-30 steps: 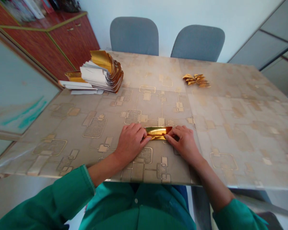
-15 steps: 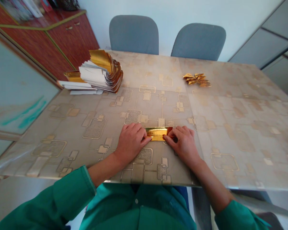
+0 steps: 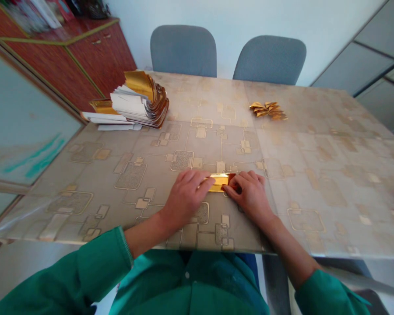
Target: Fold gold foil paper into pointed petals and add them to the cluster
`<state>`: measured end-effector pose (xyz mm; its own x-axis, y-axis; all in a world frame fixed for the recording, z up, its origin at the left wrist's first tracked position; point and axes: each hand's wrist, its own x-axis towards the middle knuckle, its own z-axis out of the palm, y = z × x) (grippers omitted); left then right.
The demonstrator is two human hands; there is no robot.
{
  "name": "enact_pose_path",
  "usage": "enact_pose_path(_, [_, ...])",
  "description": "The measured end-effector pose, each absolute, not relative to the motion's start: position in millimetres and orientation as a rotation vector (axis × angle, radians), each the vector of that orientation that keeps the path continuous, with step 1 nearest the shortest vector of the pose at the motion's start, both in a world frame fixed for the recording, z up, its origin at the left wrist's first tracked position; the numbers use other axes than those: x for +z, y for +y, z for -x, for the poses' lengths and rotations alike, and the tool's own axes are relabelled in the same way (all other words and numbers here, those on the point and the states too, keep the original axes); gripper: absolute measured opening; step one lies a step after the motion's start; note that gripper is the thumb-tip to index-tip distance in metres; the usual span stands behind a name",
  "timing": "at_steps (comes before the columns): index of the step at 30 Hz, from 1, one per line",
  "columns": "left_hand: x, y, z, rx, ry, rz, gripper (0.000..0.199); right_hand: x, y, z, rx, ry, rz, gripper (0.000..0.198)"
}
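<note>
A narrow folded strip of shiny gold foil paper (image 3: 220, 179) lies on the table near its front edge, between my two hands. My left hand (image 3: 188, 192) covers the strip's left end, its thumb and fingers closed on the paper with the thumb lying along the top. At the other end, my right hand (image 3: 249, 189) pinches the paper between thumb and curled fingers. Both ends of the strip are hidden under the fingers.
A thick stack of gold and white paper sheets (image 3: 131, 107) sits at the table's back left. Folded gold paper pieces (image 3: 268, 110) lie at the back right. Two grey chairs (image 3: 184, 50) stand behind the patterned tablecloth (image 3: 157, 170). A reddish wooden cabinet (image 3: 95, 65) is beyond, at left.
My left hand has slid right along the gold strip, covering more of it, with its thumb now over the top. My right hand keeps its place at the right end.
</note>
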<state>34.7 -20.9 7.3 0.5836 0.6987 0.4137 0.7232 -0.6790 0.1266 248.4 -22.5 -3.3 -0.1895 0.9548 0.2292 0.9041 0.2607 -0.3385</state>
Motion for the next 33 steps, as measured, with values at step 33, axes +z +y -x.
enact_pose_path(33, [-7,-59,-66,-0.638,-1.373,3.093,0.082,5,-52,-242,-0.022,-2.29,1.437,0.017])
